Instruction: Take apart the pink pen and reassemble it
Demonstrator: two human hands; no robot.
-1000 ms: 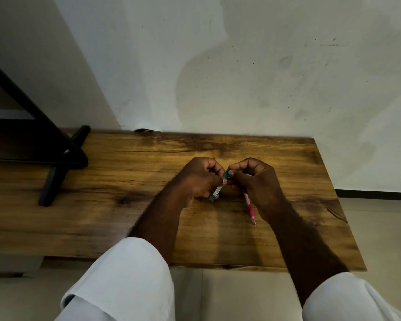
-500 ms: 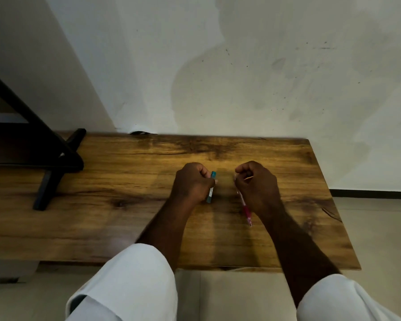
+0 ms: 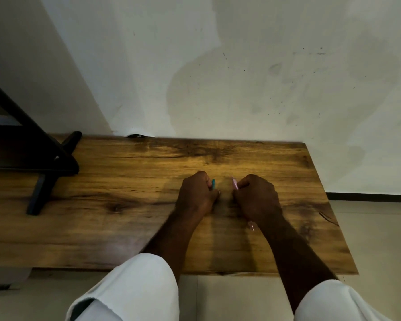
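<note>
My left hand [image 3: 196, 193] rests as a fist on the wooden table [image 3: 125, 205] and grips a teal pen piece [image 3: 213, 183], whose end sticks up past the fingers. A short gap to the right, my right hand [image 3: 257, 198] is closed around the pink pen body [image 3: 235, 183]. The pink tip pokes out above the knuckles and the other end [image 3: 251, 226] shows below the wrist. Most of both pieces is hidden inside the fists.
A black metal stand [image 3: 49, 172] sits on the table's left part, its foot reaching toward the front. The table's right edge [image 3: 329, 205] drops to a tiled floor. A pale wall runs along the back edge.
The hands were joined around the pen a second ago, then pulled apart. The teal piece stayed in the left fist and the pink body in the right, both lowered onto the table.
</note>
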